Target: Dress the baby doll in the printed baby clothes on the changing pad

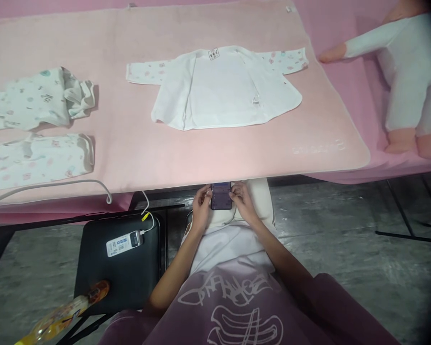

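Observation:
A dark phone (221, 197) with its screen lit is held low over my lap, just below the table's front edge. My left hand (201, 205) grips its left side, and my right hand (242, 200) grips its right side with the thumb near the screen. Beyond them, a small white baby shirt (222, 91) lies spread open on the pink mat (215, 158), its patterned sleeves stretched out to both sides. Neither hand touches the shirt.
Folded patterned baby clothes (36, 103) lie at the left. A white-clothed doll (409, 72) is at the far right. On a black stool (122, 282) lies a power bank (124, 243) with a white cable; a bottle (62, 316) is nearby.

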Available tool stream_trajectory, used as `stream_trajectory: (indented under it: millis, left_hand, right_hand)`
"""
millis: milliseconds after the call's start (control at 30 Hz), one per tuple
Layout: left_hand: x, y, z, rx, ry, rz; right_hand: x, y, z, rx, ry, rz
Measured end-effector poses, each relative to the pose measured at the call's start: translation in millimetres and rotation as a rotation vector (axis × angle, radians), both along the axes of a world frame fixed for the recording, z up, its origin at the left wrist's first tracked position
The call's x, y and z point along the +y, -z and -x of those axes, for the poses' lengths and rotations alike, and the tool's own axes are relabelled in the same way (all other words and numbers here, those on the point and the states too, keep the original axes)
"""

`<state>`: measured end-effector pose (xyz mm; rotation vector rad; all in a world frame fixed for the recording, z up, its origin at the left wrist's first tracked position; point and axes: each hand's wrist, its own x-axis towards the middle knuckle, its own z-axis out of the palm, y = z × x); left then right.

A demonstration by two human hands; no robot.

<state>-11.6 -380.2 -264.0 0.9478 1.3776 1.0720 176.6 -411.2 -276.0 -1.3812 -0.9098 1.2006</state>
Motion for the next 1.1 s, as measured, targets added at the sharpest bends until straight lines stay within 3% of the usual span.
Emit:
stream_trajectory:
  millis: [167, 1100]
  left_hand:
    - [-0.3, 1.1, 0.0, 0.007, 0.000, -0.001]
    - [1.3, 1.2, 1.8, 0.011, 0.015, -0.015]
  right_hand:
    - [-2.7, -0.2, -7.3, 0.013, -0.086, -0.008]
    - [-2.6, 1.2, -6.9, 0.034, -0.093, -0.019]
